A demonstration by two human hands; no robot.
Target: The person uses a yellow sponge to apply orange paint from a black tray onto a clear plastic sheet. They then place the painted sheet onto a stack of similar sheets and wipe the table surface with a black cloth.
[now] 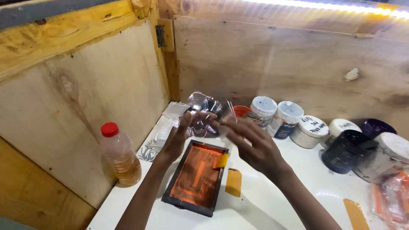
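Observation:
Both my hands are raised over the white table (pixel 264 204), holding a crumpled clear plastic bag (pixel 203 111) between them. My left hand (pixel 179 138) pinches the bag's left side. My right hand (pixel 251 142) grips its right edge with the fingers spread. Below my hands lies a small black-framed printing screen (pixel 197 179) smeared with orange ink. A small yellow card (pixel 221 161) rests on the screen's right edge. A second yellow card (pixel 233 182) lies flat on the table beside the frame.
A plastic bottle (pixel 120 155) with a red cap and amber liquid stands at the left by the plywood wall. Several ink tubs with white and dark lids (pixel 310 131) line the back right. Orange-stained plastic (pixel 391 198) lies at the far right.

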